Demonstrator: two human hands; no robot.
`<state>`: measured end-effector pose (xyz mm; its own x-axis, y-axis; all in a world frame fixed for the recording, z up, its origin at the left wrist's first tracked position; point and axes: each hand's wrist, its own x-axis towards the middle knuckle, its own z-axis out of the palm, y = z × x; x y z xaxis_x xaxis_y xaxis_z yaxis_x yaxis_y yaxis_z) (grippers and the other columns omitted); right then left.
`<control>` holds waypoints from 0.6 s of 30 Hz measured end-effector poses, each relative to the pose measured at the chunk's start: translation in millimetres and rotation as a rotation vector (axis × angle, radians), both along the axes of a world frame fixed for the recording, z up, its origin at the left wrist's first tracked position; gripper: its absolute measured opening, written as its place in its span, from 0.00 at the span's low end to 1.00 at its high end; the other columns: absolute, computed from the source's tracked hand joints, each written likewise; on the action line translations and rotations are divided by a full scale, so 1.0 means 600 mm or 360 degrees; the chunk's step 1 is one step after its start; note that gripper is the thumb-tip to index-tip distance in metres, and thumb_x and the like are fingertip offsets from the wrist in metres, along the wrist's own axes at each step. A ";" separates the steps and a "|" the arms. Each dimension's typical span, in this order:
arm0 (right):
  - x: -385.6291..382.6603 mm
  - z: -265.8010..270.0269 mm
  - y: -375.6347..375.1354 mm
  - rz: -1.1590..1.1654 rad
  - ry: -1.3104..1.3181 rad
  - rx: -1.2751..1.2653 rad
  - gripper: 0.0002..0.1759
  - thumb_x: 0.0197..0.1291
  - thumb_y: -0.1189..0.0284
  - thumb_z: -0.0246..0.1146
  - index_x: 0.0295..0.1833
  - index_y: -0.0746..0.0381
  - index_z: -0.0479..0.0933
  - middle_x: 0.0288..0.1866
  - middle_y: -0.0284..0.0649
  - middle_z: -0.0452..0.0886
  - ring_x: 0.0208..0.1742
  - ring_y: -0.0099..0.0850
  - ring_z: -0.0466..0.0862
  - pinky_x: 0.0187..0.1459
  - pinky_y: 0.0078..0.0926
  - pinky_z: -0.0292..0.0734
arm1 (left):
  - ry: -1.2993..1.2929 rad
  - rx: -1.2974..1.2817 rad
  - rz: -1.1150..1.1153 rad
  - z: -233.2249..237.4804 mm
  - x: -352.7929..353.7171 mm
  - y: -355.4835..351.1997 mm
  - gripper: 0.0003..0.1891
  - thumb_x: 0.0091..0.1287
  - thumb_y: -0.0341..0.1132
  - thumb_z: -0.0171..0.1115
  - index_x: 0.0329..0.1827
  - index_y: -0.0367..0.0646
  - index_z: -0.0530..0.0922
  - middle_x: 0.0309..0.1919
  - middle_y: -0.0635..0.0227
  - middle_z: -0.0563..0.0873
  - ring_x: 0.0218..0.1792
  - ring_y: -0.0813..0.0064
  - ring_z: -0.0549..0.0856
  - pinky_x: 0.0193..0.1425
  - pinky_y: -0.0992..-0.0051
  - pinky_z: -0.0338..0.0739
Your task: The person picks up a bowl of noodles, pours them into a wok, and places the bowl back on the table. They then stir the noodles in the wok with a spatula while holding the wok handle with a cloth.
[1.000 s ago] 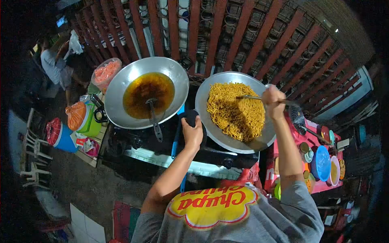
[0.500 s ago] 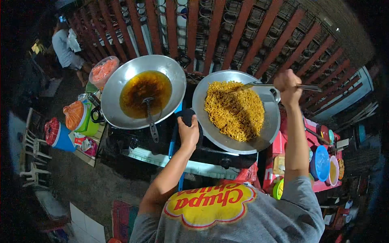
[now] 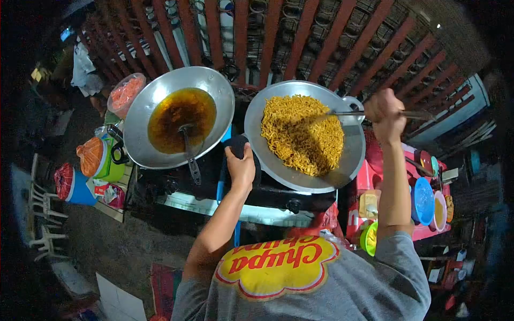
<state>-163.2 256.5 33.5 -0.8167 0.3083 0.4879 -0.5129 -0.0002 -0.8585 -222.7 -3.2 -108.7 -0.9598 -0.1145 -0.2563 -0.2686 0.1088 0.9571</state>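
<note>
My left hand point(image 3: 242, 170) is closed round a dark cloth point(image 3: 235, 145) at the left side of a wide metal wok point(image 3: 352, 144). Yellow-brown noodles point(image 3: 278, 112) fill the middle of this wok. Over its right handle, my right hand point(image 3: 386, 115) grips the long metal handle of a spatula point(image 3: 345, 113). The spatula's far end is in among the noodles, partly hidden and blurred. To the left stands a second wok point(image 3: 220, 99) with brown oily liquid point(image 3: 182, 115). A perforated metal turner point(image 3: 192, 165) leans in it, its handle over the near rim.
Both woks sit on a black stove point(image 3: 257, 195). Behind rises a red slatted fence point(image 3: 241, 43). Right, a red-covered table holds a blue basin point(image 3: 423, 200) and bowls. Left are a tub of orange food point(image 3: 126, 93), a green container point(image 3: 113, 160) and a person point(image 3: 83, 67).
The view has shifted slightly, so both woks appear farther left and a little higher. The spatula has moved in the noodles, and my right hand still grips it.
</note>
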 end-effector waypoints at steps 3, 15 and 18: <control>-0.011 -0.100 0.026 -0.0104 -0.0122 -0.0086 0.24 0.62 0.59 0.49 0.15 0.56 0.54 0.11 0.28 0.48 0.12 0.20 0.49 0.17 0.23 0.43 | 0.0046 0.0189 -0.0115 -0.028 -0.009 0.001 0.32 0.59 0.42 0.57 0.60 0.30 0.55 0.54 0.43 0.68 0.55 0.53 0.70 0.57 0.68 0.63; -0.030 -0.092 0.038 -0.0315 0.0013 0.0045 0.23 0.62 0.60 0.48 0.16 0.55 0.53 0.11 0.27 0.50 0.12 0.21 0.50 0.17 0.23 0.44 | 0.0013 0.0017 -0.0043 -0.029 -0.009 0.001 0.36 0.59 0.44 0.56 0.61 0.28 0.53 0.58 0.42 0.63 0.60 0.55 0.64 0.62 0.69 0.57; -0.029 -0.112 0.003 -0.0289 0.0016 0.0009 0.24 0.63 0.59 0.48 0.16 0.55 0.55 0.11 0.27 0.52 0.13 0.19 0.51 0.17 0.21 0.45 | 0.0027 0.0165 -0.0136 -0.026 -0.010 -0.002 0.36 0.59 0.45 0.56 0.62 0.28 0.52 0.58 0.42 0.62 0.60 0.54 0.63 0.62 0.68 0.57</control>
